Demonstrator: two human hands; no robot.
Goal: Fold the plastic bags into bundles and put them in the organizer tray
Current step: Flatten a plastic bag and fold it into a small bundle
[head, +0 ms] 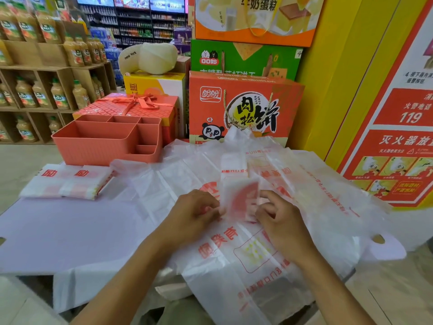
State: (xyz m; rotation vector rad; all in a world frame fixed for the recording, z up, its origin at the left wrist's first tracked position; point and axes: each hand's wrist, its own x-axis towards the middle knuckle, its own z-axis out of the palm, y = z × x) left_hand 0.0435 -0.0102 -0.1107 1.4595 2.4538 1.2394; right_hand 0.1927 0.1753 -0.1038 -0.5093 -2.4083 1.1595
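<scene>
A partly folded white plastic bag with red print (241,198) stands up between my hands at the table's middle. My left hand (194,212) pinches its left edge and my right hand (278,219) grips its right edge. Under them lies a spread of loose white plastic bags (257,254) with red lettering. Two folded bundles (68,184) lie side by side at the left of the table. The coral organizer tray (105,139) with several compartments stands behind them, and I see nothing inside it.
The pale lilac table top (70,231) shows at the left. Behind the tray sit a red gift box with a ribbon (131,106) and stacked orange cartons (243,109). Shelves of juice bottles (35,95) stand far left, a yellow wall (351,78) at the right.
</scene>
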